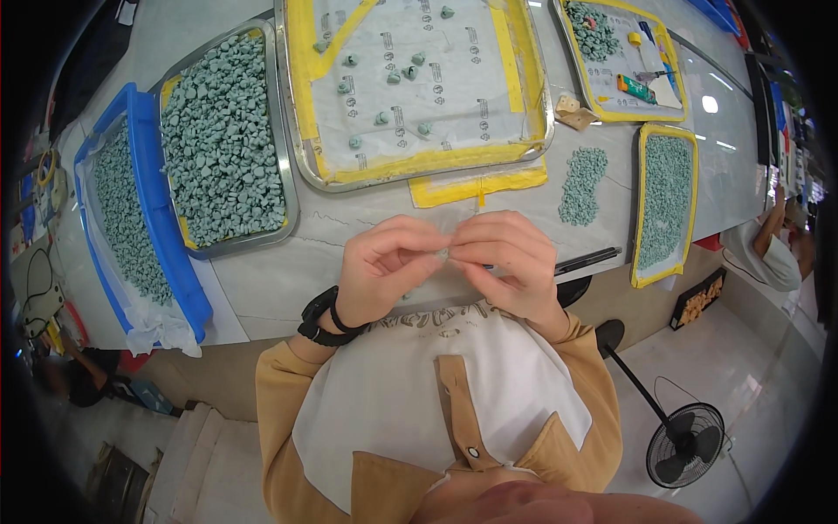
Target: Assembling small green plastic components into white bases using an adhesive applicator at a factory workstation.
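Observation:
My left hand (390,262) and my right hand (511,258) meet fingertip to fingertip above the near edge of the table. Between the pinched fingers sits a small greenish piece (443,255), mostly hidden by the fingertips, so its exact kind does not show. Both hands are closed around it. Just beyond them stands a large metal tray (419,175) edged with yellow tape and lined with printed white paper. Several small grey-green pieces (410,73) lie scattered on that paper. A yellow-taped flap (515,181) sticks out below the tray's near rim.
Left are a metal tray (290,205) heaped with grey-green pieces and a blue bin (163,210) of smaller ones. Right of my hands lie a loose pile (583,188), black pens (589,260) and a yellow-edged tray (644,205). A tool tray (602,114) stands far right; a fan (685,445) is on the floor.

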`<control>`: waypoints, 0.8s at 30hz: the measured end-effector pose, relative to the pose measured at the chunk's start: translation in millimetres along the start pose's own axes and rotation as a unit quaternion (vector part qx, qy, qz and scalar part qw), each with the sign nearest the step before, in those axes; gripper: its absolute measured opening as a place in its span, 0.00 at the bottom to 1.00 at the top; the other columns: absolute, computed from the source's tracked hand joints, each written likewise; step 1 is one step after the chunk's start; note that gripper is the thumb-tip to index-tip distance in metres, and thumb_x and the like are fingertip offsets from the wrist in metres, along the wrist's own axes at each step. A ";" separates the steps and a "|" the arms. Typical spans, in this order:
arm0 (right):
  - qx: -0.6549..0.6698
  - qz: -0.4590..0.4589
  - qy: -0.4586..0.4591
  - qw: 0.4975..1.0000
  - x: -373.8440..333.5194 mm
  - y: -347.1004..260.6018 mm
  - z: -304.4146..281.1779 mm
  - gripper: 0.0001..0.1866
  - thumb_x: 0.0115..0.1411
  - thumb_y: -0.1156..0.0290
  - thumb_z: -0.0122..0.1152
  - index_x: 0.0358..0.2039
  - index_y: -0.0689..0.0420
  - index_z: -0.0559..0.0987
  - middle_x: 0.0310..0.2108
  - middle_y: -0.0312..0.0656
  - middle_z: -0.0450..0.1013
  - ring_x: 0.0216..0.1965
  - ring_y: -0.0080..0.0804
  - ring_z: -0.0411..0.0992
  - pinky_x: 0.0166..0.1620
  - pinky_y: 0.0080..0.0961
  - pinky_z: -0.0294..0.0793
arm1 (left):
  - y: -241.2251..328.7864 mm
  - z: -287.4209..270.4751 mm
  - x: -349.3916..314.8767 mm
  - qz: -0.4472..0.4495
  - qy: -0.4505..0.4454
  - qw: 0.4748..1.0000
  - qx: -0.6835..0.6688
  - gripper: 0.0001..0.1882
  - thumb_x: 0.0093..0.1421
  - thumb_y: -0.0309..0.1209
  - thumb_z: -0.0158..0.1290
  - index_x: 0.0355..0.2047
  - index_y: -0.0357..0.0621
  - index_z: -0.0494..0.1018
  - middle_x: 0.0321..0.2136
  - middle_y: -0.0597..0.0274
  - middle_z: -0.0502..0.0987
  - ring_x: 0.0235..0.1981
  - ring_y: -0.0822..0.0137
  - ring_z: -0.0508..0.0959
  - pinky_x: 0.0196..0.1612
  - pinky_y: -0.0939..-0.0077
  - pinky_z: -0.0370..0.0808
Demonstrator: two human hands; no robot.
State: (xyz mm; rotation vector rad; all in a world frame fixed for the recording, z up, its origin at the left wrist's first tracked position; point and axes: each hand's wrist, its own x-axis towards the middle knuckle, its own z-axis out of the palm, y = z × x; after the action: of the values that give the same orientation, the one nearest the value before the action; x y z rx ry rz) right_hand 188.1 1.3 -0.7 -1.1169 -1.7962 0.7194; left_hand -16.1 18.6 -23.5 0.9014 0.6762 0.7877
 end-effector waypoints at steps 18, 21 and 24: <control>0.119 0.095 -0.003 0.988 -0.9 -4.3 10.0 0.09 0.45 0.84 0.63 0.30 0.63 0.80 0.36 0.46 0.79 0.39 0.41 0.77 0.47 0.38 0.75 | 24.0 -6.5 -3.0 0.062 0.000 0.977 0.203 0.16 0.53 0.14 0.56 0.44 0.34 0.77 0.44 0.56 0.75 0.43 0.69 0.76 0.45 0.77 0.76; 0.197 -0.070 0.040 0.977 7.9 -12.3 -15.7 0.26 0.51 0.82 0.61 0.51 0.55 0.70 0.31 0.42 0.78 0.33 0.36 0.76 0.41 0.34 0.75 | 44.5 13.9 26.0 0.145 0.191 0.946 0.218 0.18 0.52 0.15 0.57 0.45 0.35 0.76 0.43 0.57 0.74 0.44 0.70 0.75 0.43 0.74 0.76; 0.488 -0.249 0.094 0.831 19.0 -53.4 -14.8 0.07 0.53 0.84 0.58 0.32 0.59 0.75 0.21 0.41 0.71 0.18 0.31 0.68 0.21 0.24 0.65 | 45.8 11.6 22.8 0.140 0.169 0.933 0.286 0.20 0.49 0.18 0.59 0.45 0.38 0.75 0.43 0.59 0.74 0.44 0.65 0.75 0.43 0.68 0.76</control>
State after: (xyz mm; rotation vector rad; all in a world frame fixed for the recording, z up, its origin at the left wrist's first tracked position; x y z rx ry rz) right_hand 176.2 -4.1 56.3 -0.0149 -1.1713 0.9749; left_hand -8.4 50.4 17.6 1.4313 1.1319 1.0361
